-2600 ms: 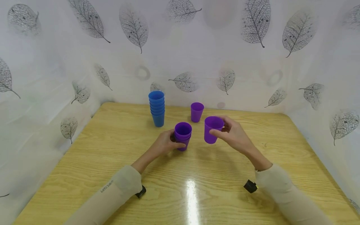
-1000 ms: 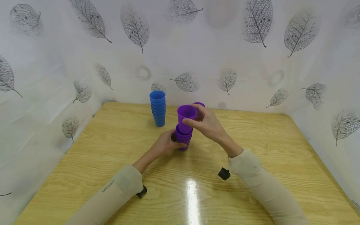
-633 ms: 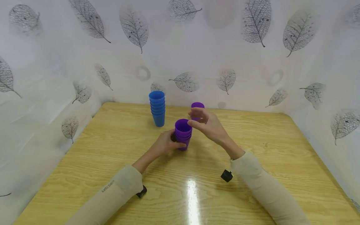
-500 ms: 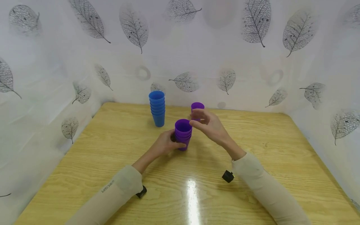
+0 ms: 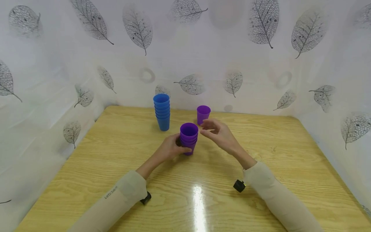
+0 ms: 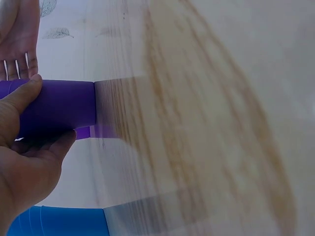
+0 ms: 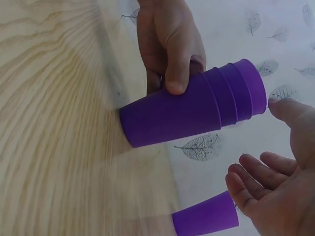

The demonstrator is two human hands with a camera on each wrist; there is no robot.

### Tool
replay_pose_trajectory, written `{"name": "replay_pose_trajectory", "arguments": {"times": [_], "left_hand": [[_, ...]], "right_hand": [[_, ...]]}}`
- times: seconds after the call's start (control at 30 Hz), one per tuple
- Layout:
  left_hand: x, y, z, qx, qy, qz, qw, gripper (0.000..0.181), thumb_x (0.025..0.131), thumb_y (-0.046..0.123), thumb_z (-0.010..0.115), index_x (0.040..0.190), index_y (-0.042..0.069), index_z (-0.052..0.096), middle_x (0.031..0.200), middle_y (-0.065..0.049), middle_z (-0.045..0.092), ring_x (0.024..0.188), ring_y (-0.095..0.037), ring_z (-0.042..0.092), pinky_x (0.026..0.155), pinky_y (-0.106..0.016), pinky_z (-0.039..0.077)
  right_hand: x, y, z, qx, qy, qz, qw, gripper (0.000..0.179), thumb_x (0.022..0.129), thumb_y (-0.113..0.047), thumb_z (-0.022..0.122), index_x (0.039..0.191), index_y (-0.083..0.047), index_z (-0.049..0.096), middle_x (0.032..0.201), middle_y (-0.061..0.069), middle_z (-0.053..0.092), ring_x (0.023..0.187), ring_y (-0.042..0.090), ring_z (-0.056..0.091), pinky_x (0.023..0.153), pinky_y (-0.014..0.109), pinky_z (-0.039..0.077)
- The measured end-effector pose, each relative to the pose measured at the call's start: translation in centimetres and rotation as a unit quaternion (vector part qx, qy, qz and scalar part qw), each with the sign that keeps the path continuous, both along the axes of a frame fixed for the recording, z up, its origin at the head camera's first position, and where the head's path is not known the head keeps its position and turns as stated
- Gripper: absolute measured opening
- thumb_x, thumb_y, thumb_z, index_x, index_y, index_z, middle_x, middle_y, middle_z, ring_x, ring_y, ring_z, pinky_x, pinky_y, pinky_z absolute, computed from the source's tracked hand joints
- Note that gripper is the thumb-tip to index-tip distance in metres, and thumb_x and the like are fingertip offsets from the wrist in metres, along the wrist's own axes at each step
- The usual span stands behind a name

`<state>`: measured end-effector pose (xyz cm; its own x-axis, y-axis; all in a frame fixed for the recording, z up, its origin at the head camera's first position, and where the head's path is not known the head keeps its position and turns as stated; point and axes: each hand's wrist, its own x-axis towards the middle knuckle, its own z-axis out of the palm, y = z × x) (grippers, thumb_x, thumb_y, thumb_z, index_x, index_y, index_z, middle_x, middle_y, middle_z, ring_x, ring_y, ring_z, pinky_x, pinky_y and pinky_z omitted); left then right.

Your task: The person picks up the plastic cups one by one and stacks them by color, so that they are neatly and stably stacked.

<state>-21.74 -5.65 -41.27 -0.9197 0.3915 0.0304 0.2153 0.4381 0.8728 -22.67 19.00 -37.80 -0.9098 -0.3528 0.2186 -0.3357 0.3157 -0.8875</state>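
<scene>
My left hand (image 5: 171,147) grips a short stack of nested purple cups (image 5: 189,141) by its lower part, thumb in front and fingers behind. Upright, the stack stands on the table, and its bottom meets the wood in the right wrist view. Just right of its rim is my right hand (image 5: 219,134), holding nothing, with fingers and thumb spread apart and loosely bent. Behind that hand stands a single purple cup (image 5: 203,115), its lower part partly covered by the fingers. In the right wrist view the right hand (image 7: 280,187) stays clear of both the stack and the single cup (image 7: 206,216).
A tall stack of nested blue cups (image 5: 163,120) stands at the back left of the wooden table (image 5: 116,154). Behind and beside the table hangs a white cloth (image 5: 188,58) with a leaf print. A small black device (image 5: 239,186) sits under the right cuff.
The purple cup from my right hand has been lowered into the purple stack and let go. My right hand has then drawn back to the right; the left hand has kept its hold.
</scene>
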Motion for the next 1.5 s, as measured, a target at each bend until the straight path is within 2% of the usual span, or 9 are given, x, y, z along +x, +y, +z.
{"name": "replay_pose_trajectory", "arguments": {"times": [0.27,0.5,0.83,1.13,1.5], "left_hand": [[0.0,0.0,0.1,-0.002,-0.006,0.003,1.0,0.061,0.086,0.017,0.086,0.139,0.0,0.06,0.127,-0.015,0.069,0.118,-0.028,0.065,0.107,-0.045,0.05],[-0.1,0.0,-0.1,-0.005,-0.009,0.007,0.9999,0.062,0.086,0.016,0.087,0.139,0.0,0.059,0.127,-0.014,0.069,0.117,-0.027,0.065,0.106,-0.044,0.051],[0.0,-0.1,0.1,-0.008,-0.009,0.008,0.9999,0.063,0.086,0.016,0.086,0.141,0.001,0.058,0.129,-0.014,0.068,0.119,-0.027,0.064,0.106,-0.045,0.05],[-0.1,-0.1,-0.2,-0.01,-0.003,0.005,0.9999,0.064,0.086,0.017,0.086,0.141,0.001,0.058,0.13,-0.014,0.068,0.119,-0.028,0.064,0.106,-0.045,0.05],[0.0,0.0,-0.1,-0.013,-0.011,0.007,0.9998,0.064,0.086,0.018,0.086,0.141,0.001,0.058,0.129,-0.014,0.068,0.119,-0.028,0.064,0.106,-0.044,0.051]], "right_hand": [[-0.4,1.7,-1.5,0.003,-0.005,-0.012,0.9999,0.05,0.098,-0.018,0.073,0.141,0.0,0.057,0.131,0.02,0.065,0.119,0.031,0.064,0.099,0.039,0.055],[-1.0,3.4,-2.4,0.016,-0.012,-0.036,0.9991,0.056,0.098,-0.018,0.073,0.144,0.005,0.052,0.134,0.028,0.061,0.121,0.036,0.063,0.101,0.04,0.054],[-2.2,5.2,-3.3,0.026,-0.021,-0.067,0.9972,0.059,0.099,-0.02,0.072,0.147,0.005,0.049,0.136,0.029,0.06,0.123,0.037,0.061,0.106,0.045,0.051],[-3.3,6.2,-3.2,0.037,-0.033,-0.085,0.9951,0.058,0.102,-0.01,0.066,0.148,0.014,0.041,0.141,0.035,0.053,0.128,0.046,0.055,0.11,0.055,0.044],[-4.8,6.4,-3.6,0.039,-0.025,-0.102,0.9938,0.067,0.099,-0.029,0.072,0.149,0.006,0.045,0.142,0.028,0.056,0.128,0.038,0.056,0.111,0.051,0.045]]}}
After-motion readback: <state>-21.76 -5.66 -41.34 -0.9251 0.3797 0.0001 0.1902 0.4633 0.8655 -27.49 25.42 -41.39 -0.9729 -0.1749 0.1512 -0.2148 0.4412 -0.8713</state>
